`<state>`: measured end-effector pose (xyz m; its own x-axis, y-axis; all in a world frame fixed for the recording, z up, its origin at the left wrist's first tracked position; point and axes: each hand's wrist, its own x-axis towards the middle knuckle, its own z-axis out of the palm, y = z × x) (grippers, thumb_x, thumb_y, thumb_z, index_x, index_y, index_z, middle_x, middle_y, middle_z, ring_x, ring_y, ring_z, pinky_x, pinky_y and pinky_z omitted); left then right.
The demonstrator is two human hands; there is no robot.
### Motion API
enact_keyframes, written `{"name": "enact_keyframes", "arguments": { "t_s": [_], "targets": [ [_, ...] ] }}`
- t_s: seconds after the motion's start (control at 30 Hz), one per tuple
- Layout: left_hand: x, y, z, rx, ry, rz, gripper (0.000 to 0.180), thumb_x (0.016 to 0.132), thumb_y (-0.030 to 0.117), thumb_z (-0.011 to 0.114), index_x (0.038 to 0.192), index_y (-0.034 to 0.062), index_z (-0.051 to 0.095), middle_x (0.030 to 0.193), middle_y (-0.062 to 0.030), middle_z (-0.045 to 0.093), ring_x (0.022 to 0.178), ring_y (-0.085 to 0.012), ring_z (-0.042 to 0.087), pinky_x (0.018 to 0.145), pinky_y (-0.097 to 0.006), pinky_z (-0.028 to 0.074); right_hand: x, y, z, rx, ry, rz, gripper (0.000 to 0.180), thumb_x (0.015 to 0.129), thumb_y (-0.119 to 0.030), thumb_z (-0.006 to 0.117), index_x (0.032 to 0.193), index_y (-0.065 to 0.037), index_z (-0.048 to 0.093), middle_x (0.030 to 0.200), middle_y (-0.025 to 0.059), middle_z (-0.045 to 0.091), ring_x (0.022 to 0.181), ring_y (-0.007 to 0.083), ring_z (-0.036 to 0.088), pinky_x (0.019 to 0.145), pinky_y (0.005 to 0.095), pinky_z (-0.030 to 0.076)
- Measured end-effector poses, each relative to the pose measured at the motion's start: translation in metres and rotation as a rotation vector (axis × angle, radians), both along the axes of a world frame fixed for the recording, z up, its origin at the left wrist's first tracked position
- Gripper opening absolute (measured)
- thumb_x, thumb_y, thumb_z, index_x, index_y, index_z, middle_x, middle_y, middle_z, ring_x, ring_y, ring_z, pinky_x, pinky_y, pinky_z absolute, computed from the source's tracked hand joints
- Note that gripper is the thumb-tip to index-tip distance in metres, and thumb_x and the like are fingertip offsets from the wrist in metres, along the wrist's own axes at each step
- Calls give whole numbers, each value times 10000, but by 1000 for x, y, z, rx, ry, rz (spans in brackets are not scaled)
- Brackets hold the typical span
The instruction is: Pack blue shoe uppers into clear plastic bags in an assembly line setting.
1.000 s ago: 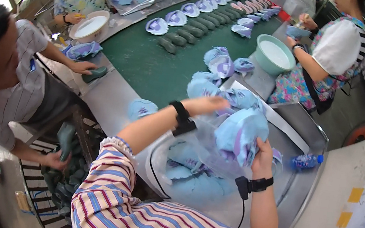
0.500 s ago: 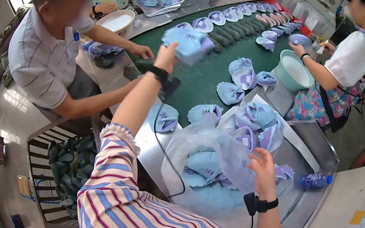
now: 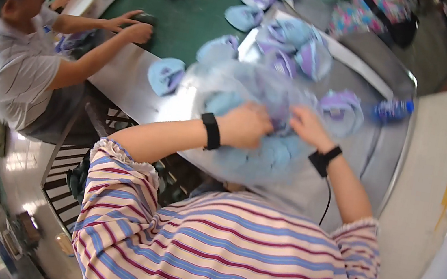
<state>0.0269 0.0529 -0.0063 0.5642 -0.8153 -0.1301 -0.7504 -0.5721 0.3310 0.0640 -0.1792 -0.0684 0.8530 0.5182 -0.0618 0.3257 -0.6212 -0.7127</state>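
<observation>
A clear plastic bag (image 3: 184,89) sits on the metal tray in front of me, filled with light blue and purple shoe uppers (image 3: 268,152). My left hand (image 3: 246,125) is at the bag's mouth with its fingers curled closed; blur hides what is in them. Close beside it, my right hand (image 3: 312,128) pinches the bag's edge. A purple part shows blurred between and beyond both hands. More shoe uppers (image 3: 315,59) lie in a pile just past the bag, and another upper (image 3: 342,111) rests to the right of my right hand.
A single upper (image 3: 165,76) lies on the metal edge at left. Beyond is a green work surface (image 3: 195,24), where a co-worker's hands (image 3: 130,25) hold a dark shoe form. A blue bottle (image 3: 392,110) stands at the tray's right; a slatted crate (image 3: 61,187) is below left.
My left hand has come down from over the green surface to the bag, the upper it carried no longer clearly seen. My right hand has closed on the bag. The view has tilted downward.
</observation>
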Motion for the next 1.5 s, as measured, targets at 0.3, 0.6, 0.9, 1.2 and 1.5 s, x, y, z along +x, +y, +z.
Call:
{"name": "enact_keyframes", "arguments": {
  "t_s": [0.3,0.6,0.9,1.2,1.5],
  "targets": [
    [47,39,-22,138,-465,252,561,625,325,705,1126,137,535,1367,-124,296,1311,-340,145,1007,-532,187,-25,17,67,80,218,95,398,751,-161,560,1130,-55,504,1219,218,428,1048,359,470,854,402,415],
    [63,35,16,-243,-354,272,203,693,152,646,862,100,547,953,-73,534,978,-282,488,831,-377,397,75,26,-18,-95,-402,-415,349,771,-196,513,1073,-25,546,966,158,608,923,341,564,808,383,446],
    [52,110,-53,-159,396,959,717,661,489,688,1104,-36,481,1094,-238,537,1017,-364,521,839,-375,431,29,103,-29,39,-34,232,545,711,-303,652,1145,-32,466,1073,201,551,952,318,551,805,374,438],
    [27,82,-106,-525,-50,1125,690,605,340,718,1084,-88,466,1054,-206,525,1049,-368,466,853,-421,394,-32,56,44,169,-378,650,358,643,-145,694,936,-40,515,916,107,560,936,287,538,739,379,460],
    [44,72,-81,-260,-14,1266,714,622,435,704,1097,-43,467,1063,-235,524,1009,-369,507,850,-454,401,55,-35,63,902,733,-658,430,811,-396,573,1046,-37,529,914,73,612,736,169,603,615,326,499]
  ]
}}
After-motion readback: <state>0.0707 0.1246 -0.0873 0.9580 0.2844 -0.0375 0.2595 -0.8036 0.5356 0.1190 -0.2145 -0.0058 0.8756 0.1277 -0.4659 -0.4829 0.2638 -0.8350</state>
